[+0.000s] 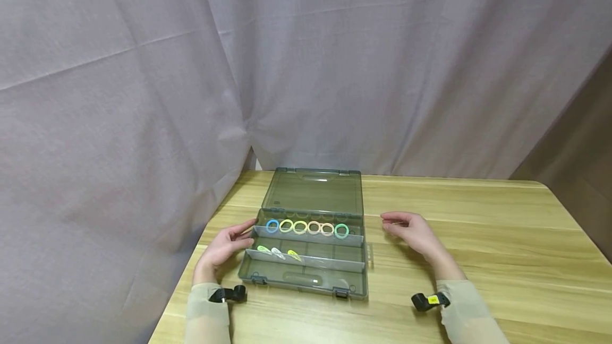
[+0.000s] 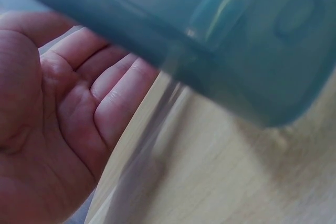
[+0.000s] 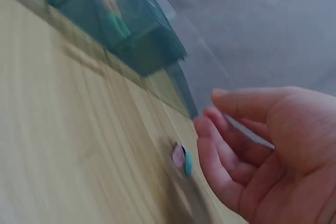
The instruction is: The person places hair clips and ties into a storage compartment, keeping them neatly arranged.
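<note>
A grey translucent divider box (image 1: pixel 330 276) lies with its lid (image 1: pixel 315 192) folded back. A row of coloured hair ties (image 1: pixel 300 226), blue, yellow, pinkish and green, stands in the back compartment. In the middle compartment, three hair clips (image 1: pixel 278 252) lean in light green, white and yellow. My left hand (image 1: pixel 222 246) touches the box's left end, fingers loosely bent; the left wrist view shows its palm bare beside the box wall (image 2: pixel 157 40). To the right of the box, my right hand (image 1: pixel 413 232) hovers, fingers loosely curled with nothing visible between them.
A small pink and teal item (image 3: pixel 181 159), too blurred to name, is on the wooden table (image 1: pixel 502 248) near my right fingers in the right wrist view. The box's front compartment lies nearest me. A grey curtain (image 1: pixel 334 68) hangs behind the table and along its left.
</note>
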A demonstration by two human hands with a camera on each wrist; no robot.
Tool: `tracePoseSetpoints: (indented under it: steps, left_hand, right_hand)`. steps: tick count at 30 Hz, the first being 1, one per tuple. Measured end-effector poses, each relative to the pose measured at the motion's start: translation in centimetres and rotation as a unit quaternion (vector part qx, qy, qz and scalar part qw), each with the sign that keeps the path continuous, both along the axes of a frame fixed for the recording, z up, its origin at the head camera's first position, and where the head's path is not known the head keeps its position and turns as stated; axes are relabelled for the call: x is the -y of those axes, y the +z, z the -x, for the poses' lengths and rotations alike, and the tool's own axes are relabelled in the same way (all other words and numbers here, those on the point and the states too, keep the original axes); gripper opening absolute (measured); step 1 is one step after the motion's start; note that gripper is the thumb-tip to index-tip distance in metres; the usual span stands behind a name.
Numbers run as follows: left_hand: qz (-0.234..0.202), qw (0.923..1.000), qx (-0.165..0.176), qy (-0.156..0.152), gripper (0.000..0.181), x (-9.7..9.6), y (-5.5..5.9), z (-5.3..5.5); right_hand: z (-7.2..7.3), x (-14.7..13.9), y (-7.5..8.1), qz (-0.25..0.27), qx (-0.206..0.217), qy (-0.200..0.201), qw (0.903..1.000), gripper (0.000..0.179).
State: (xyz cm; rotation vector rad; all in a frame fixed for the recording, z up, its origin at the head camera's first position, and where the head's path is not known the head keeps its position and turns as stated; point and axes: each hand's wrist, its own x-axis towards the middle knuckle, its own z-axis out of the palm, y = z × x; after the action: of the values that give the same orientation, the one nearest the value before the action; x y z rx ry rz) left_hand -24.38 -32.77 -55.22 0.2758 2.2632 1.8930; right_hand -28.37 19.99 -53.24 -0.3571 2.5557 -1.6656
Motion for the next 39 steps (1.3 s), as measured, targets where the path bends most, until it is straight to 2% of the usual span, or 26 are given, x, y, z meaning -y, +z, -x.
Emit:
tracePoseSetpoints:
  steps: [3,7,13,29,39]
  left_hand:
    - [-0.001,1.0000,-0.003,-0.003,0.067,0.0,0.0,0.1]
    - [-0.001,0.9999,-0.009,-0.008,0.066,0.0,0.0,0.1]
    - [0.001,0.9999,-0.009,-0.012,0.067,0.2,-0.3,0.0]
    - [0.012,0.9999,-0.011,-0.004,0.064,0.1,-0.1,0.2]
    - [0.001,0.9999,-0.010,-0.009,0.066,0.1,-0.2,0.2]
  right_hand:
    - [-0.1,-1.0,-0.4,-0.009,0.001,-0.045,0.9989,0.040]
    - [-0.2,-1.9,-1.0,-0.052,-0.008,-0.090,0.9945,0.039]
    - [0.3,-1.7,-1.9,-0.098,-0.030,-0.119,0.9875,0.036]
    - [1.6,-1.1,-1.8,-0.165,-0.021,-0.108,0.9801,0.038]
    - [1.7,-1.2,-1.6,-0.177,-0.014,-0.108,0.9781,0.036]
